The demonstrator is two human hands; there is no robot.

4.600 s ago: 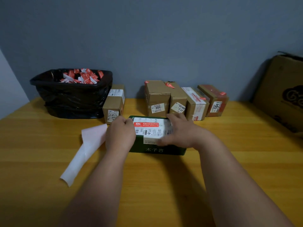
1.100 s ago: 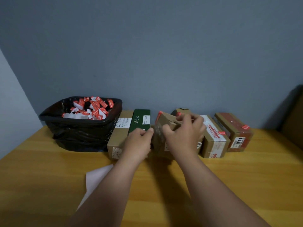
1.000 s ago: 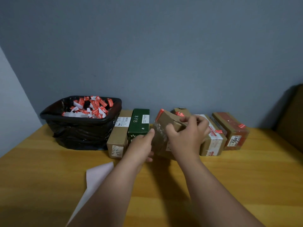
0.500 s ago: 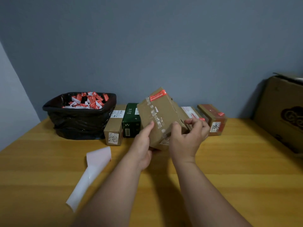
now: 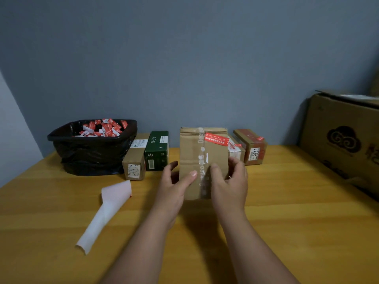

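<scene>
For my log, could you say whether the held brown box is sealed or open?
Sealed, on the side shown: clear tape runs down the brown box, flaps flat.

Both forearms rise from the bottom edge toward the frame's centre. The left hand [image 5: 174, 188] and right hand [image 5: 230, 184] face each other, thumbs nearest the camera, fingers curled behind.

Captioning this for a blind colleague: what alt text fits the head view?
A left hand and a right hand hold a taped cardboard parcel upright at a wooden table. Behind it, small boxes stand in a row beside a black-lined bin of red and white scraps; a white paper strip lies to the left.
</scene>
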